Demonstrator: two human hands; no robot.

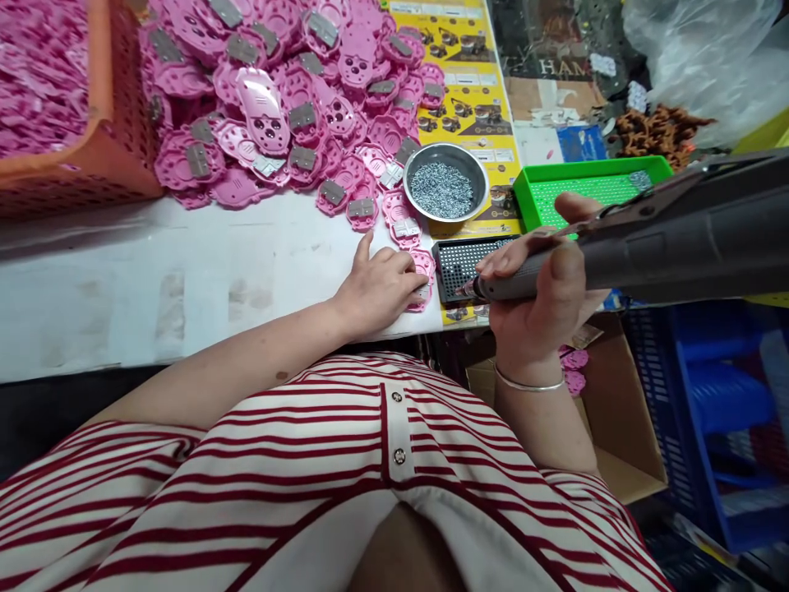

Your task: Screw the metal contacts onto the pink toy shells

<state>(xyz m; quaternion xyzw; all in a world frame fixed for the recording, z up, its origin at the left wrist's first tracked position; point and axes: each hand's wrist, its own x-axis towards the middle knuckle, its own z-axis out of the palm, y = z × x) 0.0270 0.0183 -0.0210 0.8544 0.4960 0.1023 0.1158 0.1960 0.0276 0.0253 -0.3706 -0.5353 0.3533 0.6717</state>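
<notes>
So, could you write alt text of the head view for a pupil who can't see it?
A person's right hand holds a grey screwdriver-like tool with its tip over a black perforated tray, while the left hand touches a pink plastic piece. Beyond sit a bowl of small metal parts and a heap of pink pieces.

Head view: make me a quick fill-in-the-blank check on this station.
1. The left hand touches a plastic piece coloured ___.
2. The tool is gripped by the ___ hand.
3. Its tip is nearest the tray coloured ___.
4. The basket at the far left is ___.

Missing words: pink; right; black; orange.
</notes>
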